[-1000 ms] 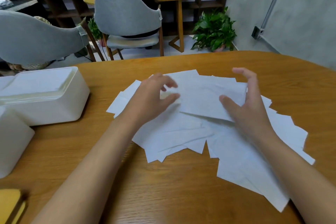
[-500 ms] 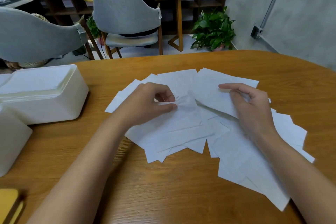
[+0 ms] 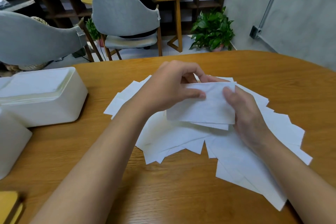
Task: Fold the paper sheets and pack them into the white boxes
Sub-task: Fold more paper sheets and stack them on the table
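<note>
Both hands hold one folded sheet (image 3: 201,107) raised just above the spread of loose sheets (image 3: 181,143) that lies fanned across the wooden surface (image 3: 181,196). The left hand (image 3: 169,89) pinches the sheet's upper left part, thumb on the near face and curled fingers (image 3: 192,71) behind it. The right hand (image 3: 249,118) grips the right end, thumb pressed on the near face and the other fingers hidden behind the paper. The folded sheet's long axis runs left to right between the two hands, its face tilted toward the camera, and a second layer shows along its lower edge.

The step in hand looks like finishing or tidying the fold. The open-topped white box (image 3: 54,112) stands well apart to the left, with a second white box (image 3: 12,143) nearer the body on the same side. Packing therefore means a carry leftward, and the left hand is the nearer one to make it, with the sheet's long axis roughly matching the box's length.
</note>
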A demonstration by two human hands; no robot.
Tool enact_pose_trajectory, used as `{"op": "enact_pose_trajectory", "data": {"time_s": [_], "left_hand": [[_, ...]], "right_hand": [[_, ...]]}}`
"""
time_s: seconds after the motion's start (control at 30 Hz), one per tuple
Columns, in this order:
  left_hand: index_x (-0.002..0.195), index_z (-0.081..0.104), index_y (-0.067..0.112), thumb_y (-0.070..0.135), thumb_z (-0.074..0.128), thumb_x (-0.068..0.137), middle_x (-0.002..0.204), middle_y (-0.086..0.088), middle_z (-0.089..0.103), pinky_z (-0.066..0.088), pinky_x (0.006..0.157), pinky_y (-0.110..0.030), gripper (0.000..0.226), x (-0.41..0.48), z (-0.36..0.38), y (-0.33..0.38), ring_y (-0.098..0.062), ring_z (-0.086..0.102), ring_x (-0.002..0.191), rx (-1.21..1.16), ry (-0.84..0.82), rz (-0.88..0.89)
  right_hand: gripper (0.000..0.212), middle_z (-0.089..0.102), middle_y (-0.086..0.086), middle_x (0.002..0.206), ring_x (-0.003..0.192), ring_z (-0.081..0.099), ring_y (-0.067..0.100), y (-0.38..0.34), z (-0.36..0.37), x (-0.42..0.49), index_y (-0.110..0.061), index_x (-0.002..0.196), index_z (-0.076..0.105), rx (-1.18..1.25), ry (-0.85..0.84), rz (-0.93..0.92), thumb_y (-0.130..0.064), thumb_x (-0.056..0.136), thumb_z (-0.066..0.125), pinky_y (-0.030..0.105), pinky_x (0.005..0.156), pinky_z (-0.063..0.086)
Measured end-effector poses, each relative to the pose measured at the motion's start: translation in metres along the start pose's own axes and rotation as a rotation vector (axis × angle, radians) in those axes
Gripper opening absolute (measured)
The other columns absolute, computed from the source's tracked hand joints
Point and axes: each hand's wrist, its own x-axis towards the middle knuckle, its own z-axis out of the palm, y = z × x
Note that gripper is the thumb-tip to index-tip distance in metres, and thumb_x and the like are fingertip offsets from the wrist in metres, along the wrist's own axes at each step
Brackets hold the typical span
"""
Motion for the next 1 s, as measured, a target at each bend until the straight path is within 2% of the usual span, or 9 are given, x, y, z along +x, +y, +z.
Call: {"op": "enact_pose_trajectory", "data": {"time_s": [0.1,0.17,0.23,0.33,0.4,0.53,0.67,0.77,1.0], "left_hand": [[0.105,0.077,0.026,0.031,0.093,0.078,0.088,0.013,0.068,0.044,0.07,-0.01,0.031,0.004,0.005,-0.003,-0.002,0.061,0.085,0.095,0.017,0.053],[0.113,0.075,0.028,0.036,0.092,0.078,0.1,0.011,0.068,0.042,0.074,-0.007,0.04,0.003,0.006,-0.007,-0.004,0.06,0.092,0.124,0.034,0.079],[0.123,0.07,0.035,0.047,0.087,0.08,0.121,0.015,0.064,0.041,0.085,-0.01,0.048,0.0,0.005,-0.014,0.0,0.057,0.106,0.144,0.015,0.047],[0.121,0.071,0.036,0.048,0.082,0.085,0.12,0.022,0.068,0.052,0.089,-0.023,0.04,-0.004,-0.002,-0.024,0.003,0.062,0.11,-0.019,-0.108,-0.094],[0.115,0.074,0.034,0.044,0.083,0.086,0.113,0.023,0.072,0.057,0.091,-0.03,0.031,-0.006,-0.003,-0.029,0.002,0.065,0.106,-0.084,-0.113,-0.151],[0.112,0.075,0.035,0.043,0.086,0.082,0.108,0.018,0.074,0.056,0.084,-0.028,0.034,-0.01,0.003,-0.035,0.0,0.067,0.1,-0.1,-0.025,-0.17],[0.13,0.062,0.04,0.055,0.081,0.078,0.117,0.016,0.064,0.053,0.082,-0.022,0.057,-0.019,0.006,-0.043,-0.002,0.064,0.101,0.016,0.079,-0.204],[0.135,0.055,0.04,0.054,0.084,0.078,0.108,0.016,0.065,0.053,0.076,-0.02,0.065,-0.033,0.006,-0.052,-0.001,0.066,0.092,0.07,-0.025,-0.288],[0.109,0.078,0.028,0.038,0.092,0.077,0.086,0.011,0.067,0.044,0.067,-0.009,0.037,-0.047,0.021,-0.058,0.006,0.058,0.077,0.1,-0.162,-0.277]], "right_hand": [[0.047,0.065,-0.018,0.139,0.132,0.06,0.009,0.001,-0.002,0.002,-0.041,0.143,0.058,-0.206,0.051,-0.074,-0.024,0.101,0.069,0.043,0.111,0.05],[0.061,0.052,-0.031,0.148,0.144,0.042,-0.004,0.001,-0.005,0.002,-0.038,0.151,0.049,-0.295,0.056,-0.128,-0.009,0.101,0.067,0.025,0.121,0.035],[0.071,0.039,-0.045,0.149,0.146,0.028,-0.015,0.001,-0.006,0.004,-0.035,0.156,0.039,-0.355,0.085,-0.159,-0.005,0.099,0.068,0.006,0.116,0.024],[0.077,0.036,-0.047,0.148,0.145,0.04,-0.002,0.001,-0.008,0.006,-0.041,0.155,0.034,-0.306,0.094,-0.155,-0.006,0.097,0.071,0.024,0.117,0.04],[0.069,0.045,-0.04,0.145,0.134,0.054,0.007,-0.003,-0.009,0.005,-0.045,0.148,0.044,-0.264,0.038,-0.111,-0.011,0.096,0.073,0.031,0.106,0.052],[0.027,0.078,-0.015,0.114,0.114,0.069,0.004,-0.001,-0.012,0.004,-0.026,0.111,0.081,-0.286,-0.061,-0.044,-0.006,0.097,0.07,0.014,0.091,0.05],[0.032,0.075,-0.027,0.113,0.113,0.066,-0.008,0.003,-0.014,0.006,-0.027,0.112,0.081,-0.339,0.09,-0.001,-0.002,0.099,0.065,0.008,0.093,0.047],[0.035,0.074,-0.029,0.115,0.116,0.062,-0.012,0.008,-0.018,0.008,-0.027,0.114,0.08,-0.36,0.188,-0.001,-0.001,0.1,0.062,0.004,0.098,0.043],[0.037,0.075,-0.024,0.117,0.119,0.061,-0.011,0.013,-0.019,0.01,-0.029,0.114,0.079,-0.373,0.294,0.009,-0.001,0.1,0.06,0.003,0.1,0.041]]}}
